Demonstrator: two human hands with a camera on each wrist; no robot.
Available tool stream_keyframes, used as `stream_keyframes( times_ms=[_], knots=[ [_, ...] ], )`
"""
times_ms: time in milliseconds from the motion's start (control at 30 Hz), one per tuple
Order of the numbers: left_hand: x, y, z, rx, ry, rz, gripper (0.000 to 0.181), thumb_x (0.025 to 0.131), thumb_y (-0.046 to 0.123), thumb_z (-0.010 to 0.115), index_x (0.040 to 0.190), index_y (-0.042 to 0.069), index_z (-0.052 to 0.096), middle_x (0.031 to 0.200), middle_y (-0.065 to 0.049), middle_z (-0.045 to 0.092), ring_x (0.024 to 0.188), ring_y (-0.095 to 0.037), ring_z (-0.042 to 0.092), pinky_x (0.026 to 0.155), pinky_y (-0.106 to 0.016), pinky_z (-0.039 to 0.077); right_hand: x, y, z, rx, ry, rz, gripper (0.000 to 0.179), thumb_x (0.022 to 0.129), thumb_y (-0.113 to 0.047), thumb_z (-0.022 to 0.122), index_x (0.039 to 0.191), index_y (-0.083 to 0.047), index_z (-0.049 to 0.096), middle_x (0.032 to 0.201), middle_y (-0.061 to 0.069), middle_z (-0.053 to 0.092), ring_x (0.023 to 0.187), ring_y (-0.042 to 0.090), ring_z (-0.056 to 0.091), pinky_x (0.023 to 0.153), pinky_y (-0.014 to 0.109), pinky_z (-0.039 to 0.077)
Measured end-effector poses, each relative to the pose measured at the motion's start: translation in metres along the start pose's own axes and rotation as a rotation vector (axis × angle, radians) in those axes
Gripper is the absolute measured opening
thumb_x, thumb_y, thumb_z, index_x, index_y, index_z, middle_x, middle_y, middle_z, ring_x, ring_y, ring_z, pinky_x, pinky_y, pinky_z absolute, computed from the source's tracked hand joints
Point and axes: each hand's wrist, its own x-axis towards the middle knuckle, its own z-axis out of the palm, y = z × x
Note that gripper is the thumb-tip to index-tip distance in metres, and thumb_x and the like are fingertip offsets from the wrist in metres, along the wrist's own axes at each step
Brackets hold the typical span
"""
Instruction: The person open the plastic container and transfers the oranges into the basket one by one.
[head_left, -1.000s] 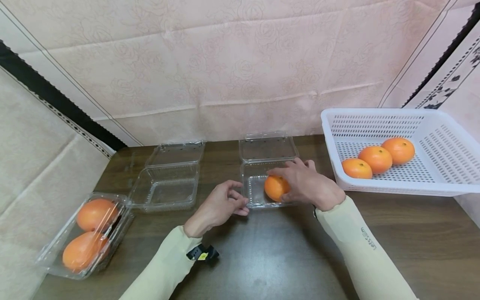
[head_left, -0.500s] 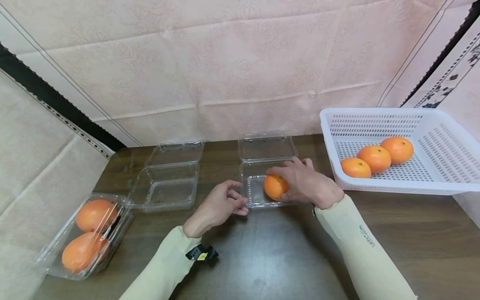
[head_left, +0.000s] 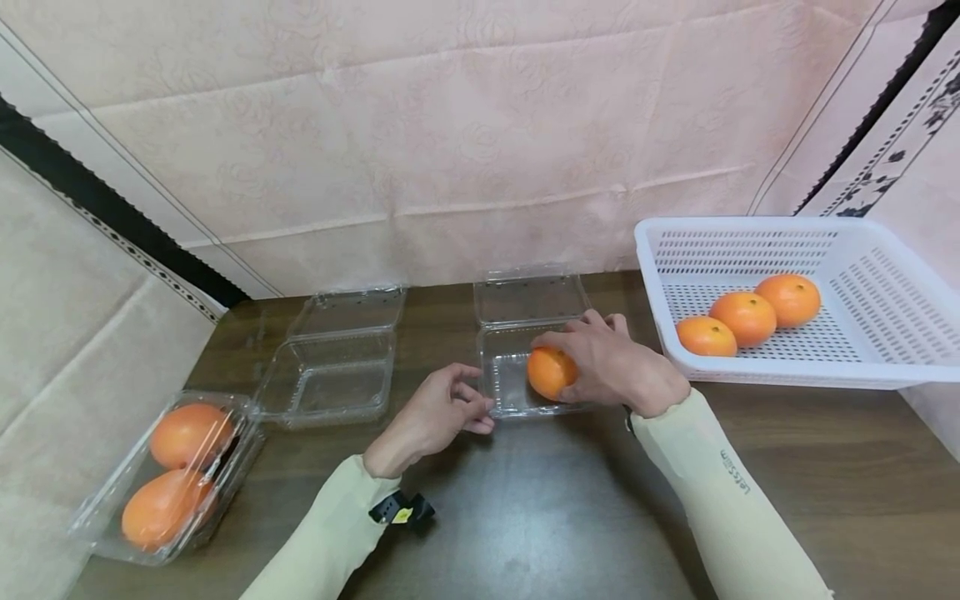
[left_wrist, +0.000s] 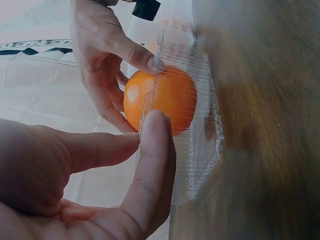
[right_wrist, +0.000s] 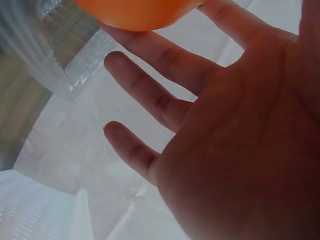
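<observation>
One orange (head_left: 551, 373) sits at nine o'clock from the right palm, and the right hand (head_left: 611, 367) has it pinched, thumb on one side, fingertips on the other! The fruit is out at the tips, well away from the palm, and the right wrist view shows two more fingers sticking out free of it. It's down inside the walls of an open clear box (head_left: 504, 383), bare plastic showing at nine o'clock from the fruit; whether it touches the floor of the box I can't tell.

Over to the left hand (head_left: 442, 408), with the orange between two and three o'clock from it: thumb and finger pinch the near rim, and the left wrist view shows that wall upright between them, the fruit just beyond. The box's lid (head_left: 528, 302) lies folded back at twelve o'clock.

Around them, a second clear box (head_left: 341, 379) lies open toward ten o'clock from the left hand, and a closed box (head_left: 243, 454) with two oranges (head_left: 167, 508) inside is out between eight and nine. Toward two from the right hand, a white basket (head_left: 885, 375) holds three oranges (head_left: 742, 318) in a slanting row.
</observation>
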Motion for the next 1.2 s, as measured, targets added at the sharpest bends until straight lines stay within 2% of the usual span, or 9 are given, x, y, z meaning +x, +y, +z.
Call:
stream_keyframes(
  times_ms=[533, 800, 1200],
  knots=[
    [0.0, 0.0, 0.0, -0.022, -0.013, 0.012, 0.053, 0.099, 0.002, 0.063, 0.147, -0.002, 0.041, 0.109, -0.021, 0.067, 0.083, -0.021, 0.076, 0.085, -0.042, 0.064, -0.005, 0.001, -0.009, 0.039, 0.004, 0.019, 0.068, 0.074, -0.026, 0.088, 0.137, -0.027, 0.063, 0.127, 0.01, 0.067, 0.114, 0.029, 0.047, 0.093, 0.051, 0.035],
    [-0.001, 0.0, 0.0, -0.019, -0.019, 0.02, 0.053, 0.1, 0.002, 0.063, 0.148, -0.002, 0.041, 0.109, -0.022, 0.068, 0.083, -0.021, 0.076, 0.086, -0.042, 0.064, -0.008, 0.002, -0.012, 0.039, 0.014, 0.025, 0.068, 0.074, -0.025, 0.087, 0.137, -0.029, 0.063, 0.124, 0.009, 0.067, 0.111, 0.028, 0.047, 0.089, 0.049, 0.035],
    [-0.001, 0.0, -0.001, -0.007, -0.02, 0.025, 0.054, 0.1, 0.003, 0.063, 0.148, -0.002, 0.041, 0.107, -0.02, 0.068, 0.084, -0.023, 0.076, 0.084, -0.041, 0.064, -0.013, 0.003, -0.019, 0.046, 0.021, 0.016, 0.066, 0.074, -0.024, 0.085, 0.136, -0.03, 0.063, 0.123, 0.009, 0.066, 0.114, 0.029, 0.047, 0.091, 0.051, 0.035]
  ],
)
